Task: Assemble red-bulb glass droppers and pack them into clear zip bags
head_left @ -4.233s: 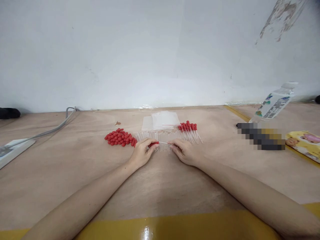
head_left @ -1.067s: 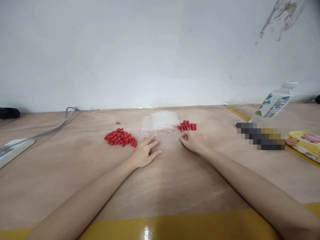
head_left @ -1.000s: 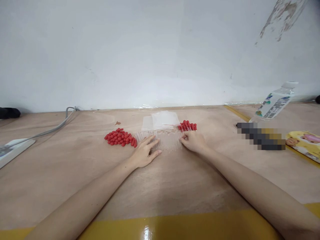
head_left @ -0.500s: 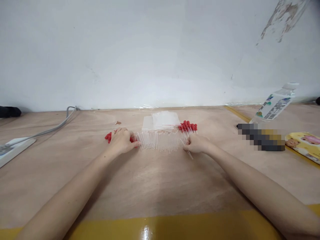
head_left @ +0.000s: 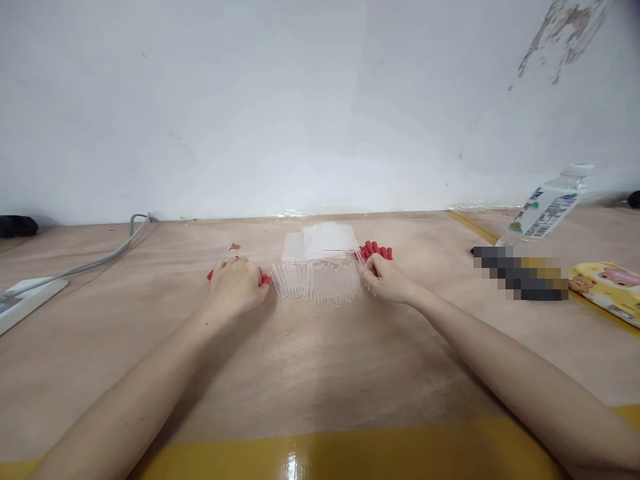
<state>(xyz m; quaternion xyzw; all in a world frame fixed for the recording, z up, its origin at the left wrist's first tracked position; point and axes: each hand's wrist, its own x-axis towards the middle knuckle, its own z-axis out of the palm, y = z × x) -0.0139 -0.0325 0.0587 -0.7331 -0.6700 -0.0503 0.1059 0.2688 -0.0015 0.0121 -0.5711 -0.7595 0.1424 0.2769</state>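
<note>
Since half a second ago, left hand (head_left: pixel 235 288) has settled lower over the pile of red rubber bulbs (head_left: pixel 263 279), and right hand (head_left: pixel 387 280) has drawn back from the near edge of the row of clear glass tubes (head_left: pixel 316 283) toward its right end. Head view only; landmark taken as the tube row. Left hand: palm down just left of the row, fingers curled over the bulb pile so that only a few red bulbs show at its edges; whether a bulb is pinched underneath cannot be told. Right hand: at the right end of the row, fingers drawn together at the tubes there; a thin tube appears to be between the fingertips, but too fine to confirm. Finished droppers with red caps (head_left: pixel 376 251) lie just behind the right hand, at the row's far right corner, caps grouped together, presumably kept apart from the bare tubes. Clear plastic bags (head_left: pixel 323 241) lie flat directly behind the row, touching or nearly touching its far edge. Layout reads as supply left, tubes centre, assembled pieces right, which fits each hand's station. Wooden table (head_left: pixel 310 360) carries all of it. Well to the right of the row: tilted plastic bottle (head_left: pixel 547 208) and a yellow packet (head_left: pixel 607 287). Well to the left: grey cable (head_left: pixel 100 257) running to a white power strip (head_left: pixel 25 300).
</note>
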